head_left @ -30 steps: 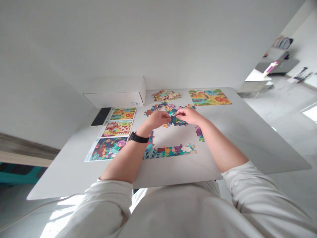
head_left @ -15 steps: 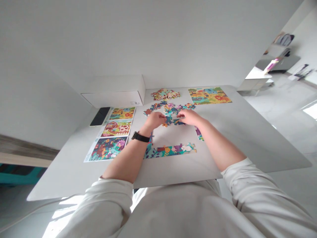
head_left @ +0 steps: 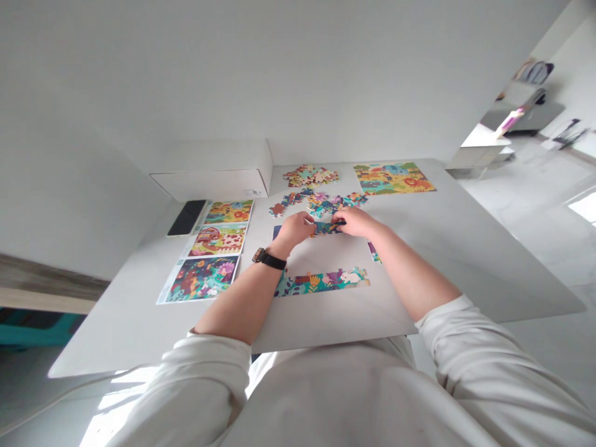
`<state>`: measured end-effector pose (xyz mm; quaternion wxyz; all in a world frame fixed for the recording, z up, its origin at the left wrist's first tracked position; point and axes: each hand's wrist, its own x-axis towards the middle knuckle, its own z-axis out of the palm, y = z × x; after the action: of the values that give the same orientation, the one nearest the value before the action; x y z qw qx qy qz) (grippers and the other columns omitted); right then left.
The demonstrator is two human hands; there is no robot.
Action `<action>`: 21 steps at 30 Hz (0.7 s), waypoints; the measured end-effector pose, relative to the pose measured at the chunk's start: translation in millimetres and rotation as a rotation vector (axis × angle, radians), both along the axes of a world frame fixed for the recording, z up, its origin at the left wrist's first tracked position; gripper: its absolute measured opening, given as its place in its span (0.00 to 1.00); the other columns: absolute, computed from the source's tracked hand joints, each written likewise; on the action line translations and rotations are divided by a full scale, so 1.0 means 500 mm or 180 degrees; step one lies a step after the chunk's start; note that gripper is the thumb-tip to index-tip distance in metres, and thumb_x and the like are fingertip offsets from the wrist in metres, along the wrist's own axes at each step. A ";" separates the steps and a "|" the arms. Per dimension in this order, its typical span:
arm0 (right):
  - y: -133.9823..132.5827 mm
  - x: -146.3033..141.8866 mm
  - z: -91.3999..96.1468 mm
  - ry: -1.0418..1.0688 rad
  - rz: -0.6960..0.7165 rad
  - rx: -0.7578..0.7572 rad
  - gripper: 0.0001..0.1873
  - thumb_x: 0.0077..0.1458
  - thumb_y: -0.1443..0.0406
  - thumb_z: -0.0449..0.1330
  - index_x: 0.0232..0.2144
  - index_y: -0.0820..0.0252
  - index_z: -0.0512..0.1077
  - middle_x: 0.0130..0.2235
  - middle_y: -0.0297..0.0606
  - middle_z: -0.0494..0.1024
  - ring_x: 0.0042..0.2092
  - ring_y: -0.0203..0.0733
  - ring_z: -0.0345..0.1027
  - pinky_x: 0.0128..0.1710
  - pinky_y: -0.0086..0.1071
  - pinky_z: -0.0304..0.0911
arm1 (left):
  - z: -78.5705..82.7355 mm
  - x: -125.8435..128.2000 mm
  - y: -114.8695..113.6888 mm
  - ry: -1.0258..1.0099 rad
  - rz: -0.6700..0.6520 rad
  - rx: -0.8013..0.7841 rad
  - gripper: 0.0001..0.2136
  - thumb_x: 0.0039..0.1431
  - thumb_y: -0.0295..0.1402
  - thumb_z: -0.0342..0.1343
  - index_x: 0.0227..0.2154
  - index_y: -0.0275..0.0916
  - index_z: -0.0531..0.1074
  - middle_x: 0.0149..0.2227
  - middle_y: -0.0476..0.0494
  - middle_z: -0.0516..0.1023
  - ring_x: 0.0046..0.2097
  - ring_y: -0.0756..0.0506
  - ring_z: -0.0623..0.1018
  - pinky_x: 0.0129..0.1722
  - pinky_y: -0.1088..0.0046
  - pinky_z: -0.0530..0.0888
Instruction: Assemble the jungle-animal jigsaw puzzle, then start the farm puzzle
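Note:
My left hand (head_left: 297,228) and my right hand (head_left: 357,222) meet over the white table (head_left: 447,248), fingers curled. Between them they pinch a short strip of joined dark blue puzzle pieces (head_left: 327,228), one hand at each end. A black watch (head_left: 269,258) sits on my left wrist. Just beyond the hands lies a loose scatter of colourful puzzle pieces (head_left: 321,202). Nearer to me lies the joined bottom edge of the puzzle (head_left: 323,281), with a short right edge part (head_left: 373,251) beside my right forearm.
A sheet with three reference pictures (head_left: 212,248) lies at the left, with a black phone (head_left: 189,217) and a white box (head_left: 218,171) behind it. At the far side lie another pile of pieces (head_left: 311,176) and a finished animal puzzle (head_left: 393,178).
Both hands have drawn slightly together and toward me, and the dark blue strip now sits pinched between them instead of lying among the loose pieces.

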<state>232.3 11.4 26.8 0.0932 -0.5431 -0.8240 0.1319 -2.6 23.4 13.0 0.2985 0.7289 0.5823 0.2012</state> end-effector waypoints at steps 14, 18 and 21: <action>-0.005 -0.028 -0.043 0.0470 0.0681 0.0405 0.17 0.55 0.69 0.71 0.48 0.59 0.81 0.51 0.47 0.83 0.55 0.51 0.75 0.57 0.39 0.65 | 0.000 0.002 -0.005 0.0206 -0.0229 0.0187 0.11 0.60 0.37 0.62 0.43 0.40 0.80 0.33 0.44 0.85 0.36 0.43 0.81 0.37 0.71 0.71; -0.010 -0.036 -0.046 0.0462 0.0586 0.0443 0.15 0.57 0.70 0.69 0.47 0.58 0.81 0.50 0.46 0.83 0.54 0.50 0.76 0.56 0.39 0.65 | 0.008 -0.017 0.009 0.0271 -0.0328 0.0370 0.11 0.63 0.35 0.57 0.44 0.40 0.81 0.35 0.43 0.85 0.38 0.43 0.81 0.40 0.70 0.72; -0.012 -0.035 -0.043 0.0449 0.0575 0.0428 0.14 0.58 0.71 0.68 0.48 0.59 0.81 0.51 0.46 0.83 0.54 0.50 0.76 0.57 0.39 0.65 | 0.013 -0.040 0.024 0.0290 -0.0302 0.0554 0.12 0.63 0.34 0.57 0.46 0.41 0.82 0.39 0.42 0.86 0.41 0.42 0.82 0.42 0.70 0.73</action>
<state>214.8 5.5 5.3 0.1748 -0.4486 -0.8679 0.1221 -22.7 35.5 19.3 0.2164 0.7872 0.5405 0.2033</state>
